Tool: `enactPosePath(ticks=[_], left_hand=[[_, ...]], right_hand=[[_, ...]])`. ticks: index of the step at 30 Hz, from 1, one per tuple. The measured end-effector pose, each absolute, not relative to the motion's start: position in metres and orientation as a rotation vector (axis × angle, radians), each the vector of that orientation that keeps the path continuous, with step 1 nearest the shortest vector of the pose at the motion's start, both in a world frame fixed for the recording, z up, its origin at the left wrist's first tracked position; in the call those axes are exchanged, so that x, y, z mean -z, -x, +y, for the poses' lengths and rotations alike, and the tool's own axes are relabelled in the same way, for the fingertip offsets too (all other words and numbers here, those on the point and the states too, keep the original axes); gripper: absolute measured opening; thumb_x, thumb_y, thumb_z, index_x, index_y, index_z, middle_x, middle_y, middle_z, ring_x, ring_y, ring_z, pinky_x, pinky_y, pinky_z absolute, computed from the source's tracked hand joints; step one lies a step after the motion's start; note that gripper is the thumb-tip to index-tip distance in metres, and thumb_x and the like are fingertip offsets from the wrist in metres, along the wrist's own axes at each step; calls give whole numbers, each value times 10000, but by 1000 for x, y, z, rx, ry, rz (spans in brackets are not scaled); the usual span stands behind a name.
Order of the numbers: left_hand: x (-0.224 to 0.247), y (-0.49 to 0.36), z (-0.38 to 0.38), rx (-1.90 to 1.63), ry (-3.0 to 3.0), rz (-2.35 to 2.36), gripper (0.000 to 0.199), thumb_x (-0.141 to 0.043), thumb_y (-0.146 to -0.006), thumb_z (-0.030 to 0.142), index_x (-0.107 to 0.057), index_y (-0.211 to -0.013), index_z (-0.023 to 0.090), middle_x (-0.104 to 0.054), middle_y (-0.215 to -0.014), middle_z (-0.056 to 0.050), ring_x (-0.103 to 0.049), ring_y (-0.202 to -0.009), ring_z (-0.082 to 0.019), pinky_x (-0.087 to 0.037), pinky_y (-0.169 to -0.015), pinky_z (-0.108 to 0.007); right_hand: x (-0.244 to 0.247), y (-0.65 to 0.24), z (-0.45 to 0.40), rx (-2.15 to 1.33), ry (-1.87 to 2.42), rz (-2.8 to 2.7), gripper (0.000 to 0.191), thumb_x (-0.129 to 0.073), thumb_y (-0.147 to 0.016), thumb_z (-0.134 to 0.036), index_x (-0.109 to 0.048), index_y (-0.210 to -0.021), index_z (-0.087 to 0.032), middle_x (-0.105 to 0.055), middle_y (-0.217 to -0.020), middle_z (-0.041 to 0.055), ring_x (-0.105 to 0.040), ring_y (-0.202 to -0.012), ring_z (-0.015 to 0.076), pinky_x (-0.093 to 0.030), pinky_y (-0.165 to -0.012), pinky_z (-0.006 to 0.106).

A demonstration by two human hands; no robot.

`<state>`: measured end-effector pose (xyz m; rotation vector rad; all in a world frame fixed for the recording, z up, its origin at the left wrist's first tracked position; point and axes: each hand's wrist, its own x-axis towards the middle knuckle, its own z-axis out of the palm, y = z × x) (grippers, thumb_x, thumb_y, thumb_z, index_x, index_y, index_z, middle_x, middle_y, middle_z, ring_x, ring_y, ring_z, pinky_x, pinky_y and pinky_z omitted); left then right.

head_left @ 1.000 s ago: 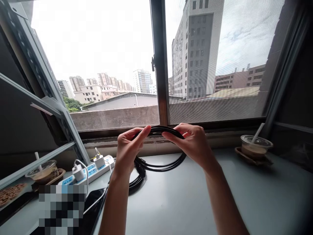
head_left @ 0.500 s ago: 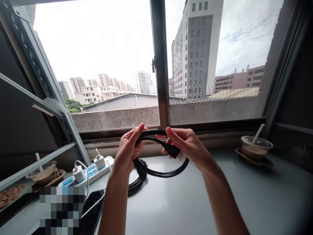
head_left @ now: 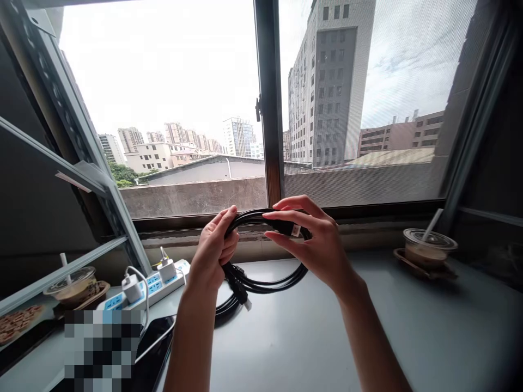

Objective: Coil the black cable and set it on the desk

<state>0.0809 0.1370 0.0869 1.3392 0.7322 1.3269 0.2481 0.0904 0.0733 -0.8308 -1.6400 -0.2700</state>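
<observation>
A black cable [head_left: 281,285] is looped into a coil in the air above the pale desk. My left hand [head_left: 216,245] is closed round the coil's left side, thumb on top. At the upper right of the coil, my right hand [head_left: 314,234] has its thumb and fingers around a black plug [head_left: 283,225] with a light label, pinching it against the loops. A second connector [head_left: 240,291] with a light tip hangs below my left hand. Behind my left wrist, more black cable [head_left: 227,309] lies coiled on the desk.
On the left stand a white power strip [head_left: 157,291] with chargers, a lidded drink [head_left: 75,286] and a dark device [head_left: 151,354]. Another drink [head_left: 429,247] sits at the right. A metal frame [head_left: 122,209] rises at the left before the window.
My right hand has shifted its grip and lifted the plug up against the top of the coil. The lower connector's light tip has come into view, and the loops lie closer together.
</observation>
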Motion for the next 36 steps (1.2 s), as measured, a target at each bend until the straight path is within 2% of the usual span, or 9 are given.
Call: enactPosePath(ticks=[7,10,13,16,19,22,27,30,36], left_hand=[[-87,-85,135,-1224,-1353,647,310,-586,-798,421,-385,-696,208,-180,-402,125,-56,-363,-33,-66,-282,-118],[-88,-88,131,-1130,-1363,607,299,-593,-801,398,-387,-705,204,-167,-433,121,-67,-375,-30,-73,-291,-115],[-88,-92,129,-1107,-1391,596,248,-632,-783,351,-434,-799,203,-171,-469,121,-81,-386,-25,-77,-302,-111],[-86,-96,129,-1138,-1411,594,269,-638,-781,348,-461,-921,201,-188,-486,121,-118,-387,-19,-107,-313,-107],[-83,-100,129,-1159,-1433,613,329,-635,-780,374,-464,-999,197,-240,-484,118,-225,-393,-23,-208,-348,-109],[-80,-100,130,-1158,-1554,652,324,-641,-775,369,-491,-991,180,-365,-506,96,-378,-454,-32,-362,-466,-132],[-70,-100,138,-1034,-1798,807,306,-556,-806,437,-531,-915,153,-588,-729,-9,-598,-709,-124,-466,-677,-221],[-60,-103,148,-956,-1905,984,347,-470,-829,494,-526,-788,153,-607,-740,-30,-622,-668,-154,-464,-600,-238],[-45,-106,166,-587,-1731,1048,360,-417,-866,474,-463,-713,152,-586,-471,-36,-622,-462,-182,-492,-472,-254]], right_hand=[[-69,-253,102,276,862,-1603,201,-573,-852,-283,-657,-1034,-275,-643,-997,4,-611,-885,138,-487,-708,238],[-67,-256,107,250,956,-1586,217,-526,-878,-300,-637,-1063,-275,-635,-999,2,-620,-757,114,-475,-636,220],[-65,-259,112,238,1014,-1576,237,-510,-884,-309,-622,-1092,-287,-636,-964,-4,-609,-691,106,-451,-601,218],[-63,-261,115,249,1001,-1553,223,-522,-874,-280,-632,-1068,-278,-634,-944,6,-609,-762,128,-440,-603,218],[-65,-262,114,261,964,-1510,189,-518,-873,-257,-638,-1019,-253,-627,-947,14,-607,-792,133,-446,-628,222],[-67,-262,112,327,930,-1413,156,-523,-867,-246,-637,-973,-231,-622,-925,21,-599,-822,142,-455,-652,230],[-67,-267,115,490,902,-1139,136,-533,-853,-206,-634,-943,-210,-606,-896,34,-585,-818,151,-473,-702,263],[-65,-271,119,551,906,-1136,137,-534,-853,-201,-637,-944,-198,-606,-895,45,-588,-836,155,-477,-736,273],[-54,-290,128,382,1074,-1364,171,-560,-835,-250,-658,-968,-204,-636,-922,44,-608,-820,166,-502,-743,302]])
